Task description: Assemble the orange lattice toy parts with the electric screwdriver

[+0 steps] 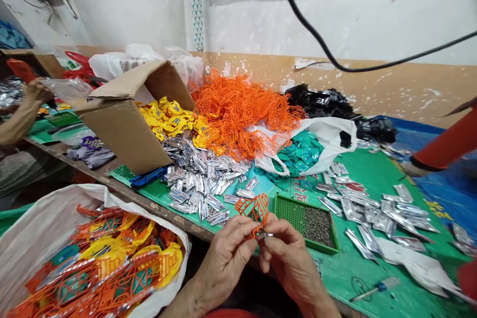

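Both my hands meet at the table's front edge around an orange plastic lattice frame [255, 208]. My left hand [225, 251] pinches its lower left side. The fingers of my right hand [288, 253] are closed at its lower right, where a small silver metal piece [264, 235] shows against the frame. How the two pieces join is hidden by my fingers. Just beyond my right hand lies a green tray [286, 213] with many small dark metal parts [317, 227] in its right half. Silver metal pieces [201, 179] are heaped beyond my left hand.
A tipped cardboard box [122, 131] spills yellow parts [169, 117] beside an orange frame pile [238, 109]. A white bag [330, 131] holds teal parts [301, 151]. At lower left stands a filled sack [89, 194]. A screwdriver [376, 288] lies right. Co-workers' arms [22, 114] reach in from both sides.
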Demonstrator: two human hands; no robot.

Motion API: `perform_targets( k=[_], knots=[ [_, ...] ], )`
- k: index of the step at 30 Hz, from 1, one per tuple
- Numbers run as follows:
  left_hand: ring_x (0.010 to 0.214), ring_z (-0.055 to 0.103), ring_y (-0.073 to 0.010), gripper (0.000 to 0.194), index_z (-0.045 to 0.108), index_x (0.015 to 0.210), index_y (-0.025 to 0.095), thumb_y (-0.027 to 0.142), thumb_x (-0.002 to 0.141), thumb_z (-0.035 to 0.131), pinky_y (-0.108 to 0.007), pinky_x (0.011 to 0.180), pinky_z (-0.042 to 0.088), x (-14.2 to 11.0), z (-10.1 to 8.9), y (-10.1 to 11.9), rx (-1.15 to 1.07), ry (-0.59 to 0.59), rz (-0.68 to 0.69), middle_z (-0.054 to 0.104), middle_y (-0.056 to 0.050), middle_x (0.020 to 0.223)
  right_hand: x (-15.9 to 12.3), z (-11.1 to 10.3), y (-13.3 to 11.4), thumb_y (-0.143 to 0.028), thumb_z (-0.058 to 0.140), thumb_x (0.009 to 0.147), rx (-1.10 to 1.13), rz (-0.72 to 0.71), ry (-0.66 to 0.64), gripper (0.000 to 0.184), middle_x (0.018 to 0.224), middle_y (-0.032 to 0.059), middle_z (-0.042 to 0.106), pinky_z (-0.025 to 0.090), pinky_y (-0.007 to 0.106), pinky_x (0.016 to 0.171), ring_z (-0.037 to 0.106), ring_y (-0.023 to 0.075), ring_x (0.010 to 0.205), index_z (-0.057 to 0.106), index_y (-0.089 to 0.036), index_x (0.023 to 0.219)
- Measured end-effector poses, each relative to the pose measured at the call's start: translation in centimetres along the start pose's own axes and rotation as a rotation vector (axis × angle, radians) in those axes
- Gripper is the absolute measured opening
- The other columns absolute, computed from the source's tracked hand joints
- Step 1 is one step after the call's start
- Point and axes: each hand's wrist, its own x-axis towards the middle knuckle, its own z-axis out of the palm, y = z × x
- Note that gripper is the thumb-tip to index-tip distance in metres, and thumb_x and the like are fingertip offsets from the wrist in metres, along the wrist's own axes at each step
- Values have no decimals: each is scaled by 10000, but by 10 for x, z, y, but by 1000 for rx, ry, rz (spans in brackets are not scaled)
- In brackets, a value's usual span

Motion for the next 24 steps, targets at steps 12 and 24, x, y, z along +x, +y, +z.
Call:
perform_targets(
  k=[12, 24],
  knots=[
    [896, 566, -184, 490, 505, 1266, 157, -57, 827, 471, -330, 798, 521, 1, 8, -4, 290, -70, 456, 644, -102, 1026, -28, -14, -5, -119, 656, 842, -610, -569, -50, 307, 953, 30, 568, 611, 231, 654, 670, 135, 829, 736, -337, 1042],
    [852, 519, -198, 386, 536, 1207, 92, -36, 852, 456, -341, 771, 538, -1, 3, 16, 408, -157, 510, 662, -122, 972, -42, -9, 3, -86, 675, 823, -639, -748, 58, 306, 1046, 15, 626, 606, 216, 734, 674, 123, 890, 737, -313, 1018]
  ],
)
